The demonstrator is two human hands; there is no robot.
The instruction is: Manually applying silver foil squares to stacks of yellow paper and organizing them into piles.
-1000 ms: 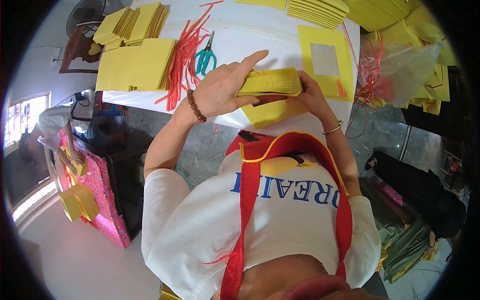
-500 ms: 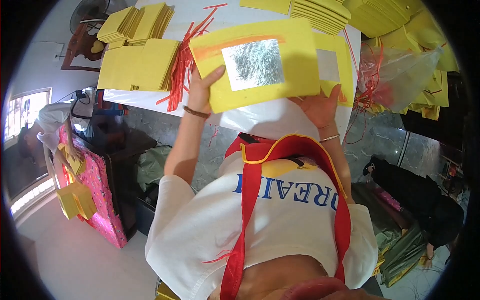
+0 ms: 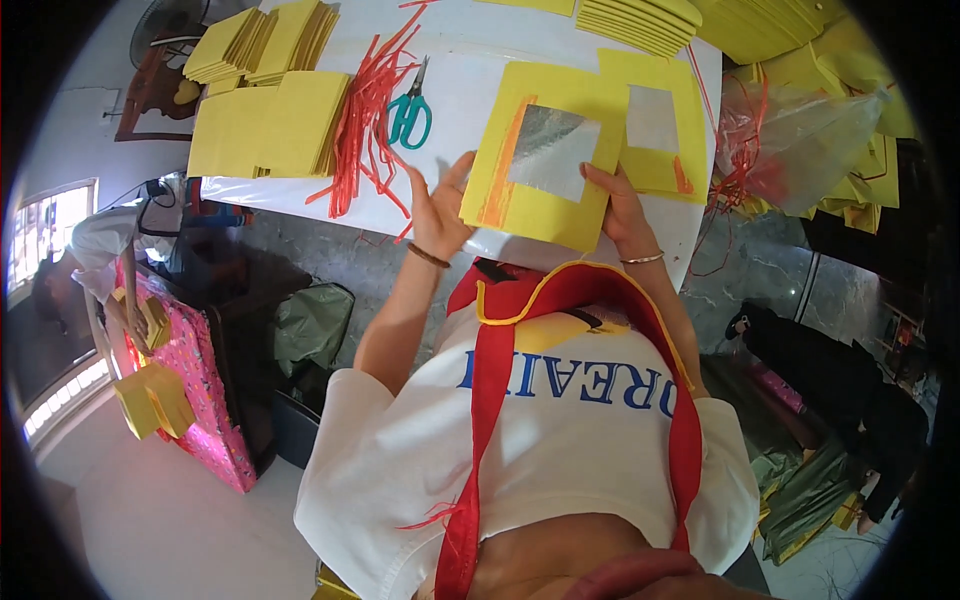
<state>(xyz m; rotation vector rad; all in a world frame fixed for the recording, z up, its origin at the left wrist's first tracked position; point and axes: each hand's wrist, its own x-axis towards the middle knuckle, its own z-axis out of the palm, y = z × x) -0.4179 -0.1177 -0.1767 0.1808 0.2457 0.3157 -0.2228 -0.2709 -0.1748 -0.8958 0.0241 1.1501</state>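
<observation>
A yellow sheet of joss paper, possibly a thin stack, carries a silver foil square and an orange stripe. It is held tilted over the table's near edge. My right hand grips its right side, thumb on top beside the foil and fingers hidden underneath. My left hand is open at the left edge, fingers and thumb apart; whether it touches the paper I cannot tell. A second yellow sheet with a foil square and orange mark lies behind, partly covered.
Green-handled scissors and red plastic strips lie left on the white table. Yellow stacks stand far left, more at the back. A clear plastic bag is right. Two other people work at the left and right.
The held joss paper has turned upright and moved right and nearer. My left hand has let go of it; my right hand now grips it. The scissors have come into sight.
</observation>
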